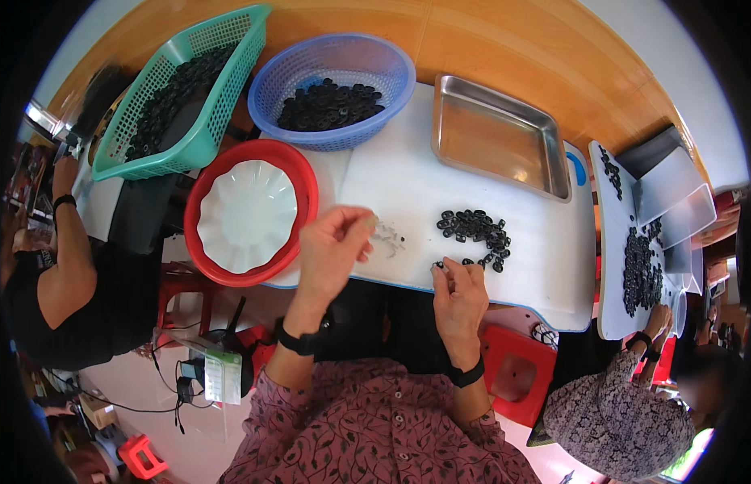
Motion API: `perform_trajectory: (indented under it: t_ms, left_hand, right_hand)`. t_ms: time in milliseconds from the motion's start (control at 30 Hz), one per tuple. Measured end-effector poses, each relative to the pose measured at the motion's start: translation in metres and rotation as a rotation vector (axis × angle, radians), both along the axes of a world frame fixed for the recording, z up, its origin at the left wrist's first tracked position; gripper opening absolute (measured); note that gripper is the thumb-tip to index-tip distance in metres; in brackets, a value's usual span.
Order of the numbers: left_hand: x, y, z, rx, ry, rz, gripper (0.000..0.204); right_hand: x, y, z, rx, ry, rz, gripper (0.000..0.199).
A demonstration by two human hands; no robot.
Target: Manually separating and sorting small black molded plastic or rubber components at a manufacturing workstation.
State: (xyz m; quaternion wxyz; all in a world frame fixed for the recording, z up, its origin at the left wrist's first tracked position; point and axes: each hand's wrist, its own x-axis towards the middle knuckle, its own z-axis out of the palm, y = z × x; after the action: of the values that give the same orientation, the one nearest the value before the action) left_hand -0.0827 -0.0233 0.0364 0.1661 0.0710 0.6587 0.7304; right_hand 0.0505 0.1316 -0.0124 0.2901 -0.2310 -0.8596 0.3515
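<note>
My left hand (333, 248) is raised over the left part of the white table board (391, 181), thumb and fingers pinched together. Whatever it may hold is too small to make out. Just right of its fingertips lie thin pale scraps (389, 237) with a dark speck among them. At the board's front edge my right hand (460, 300) pinches a small black ring-like piece (438, 264) between thumb and fingertips. Beyond it spreads a loose pile of similar black pieces (477, 226), a few lying close to the fingers.
At the back stand a steel tray (504, 179), a blue basket (395, 81) and a green basket (199, 133), both baskets holding black pieces. A red basin (308, 189) with a white scalloped bowl (248, 214) sits left. People work on both sides; a red stool (516, 395) stands below.
</note>
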Motion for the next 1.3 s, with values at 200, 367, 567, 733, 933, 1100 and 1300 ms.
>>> perform_trajectory:
  t_ms: [200,367,567,733,933,1100,1300]
  left_hand:
    - [0.032,-0.003,-0.039,-0.398,0.560,0.014,0.009]
    - [0.037,0.011,-0.035,-0.520,0.675,-0.013,0.011]
    - [0.023,0.027,-0.031,-0.679,0.953,-0.096,0.010]
    - [0.022,0.029,-0.029,-0.886,1.045,-0.213,0.005]
    - [0.020,0.035,-0.019,-0.955,1.082,-0.302,0.004]
    - [0.016,0.039,-0.019,-0.982,1.095,-0.353,0.006]
    - [0.018,0.040,-0.020,-1.005,1.120,-0.341,0.012]
  right_hand:
    - [-0.006,-0.004,0.005,0.078,-0.065,-0.013,0.014]
    - [-0.007,-0.006,0.008,0.020,0.010,0.033,0.009]
    - [-0.003,-0.005,0.007,-0.025,0.059,0.054,0.009]
    - [0.000,-0.006,0.010,-0.094,0.068,0.051,0.009]
    - [0.002,-0.003,0.002,-0.343,0.067,0.006,0.010]
    - [0.005,0.002,0.001,-0.548,0.075,-0.005,0.012]
    - [0.009,0.000,-0.001,-0.558,0.065,0.019,0.013]
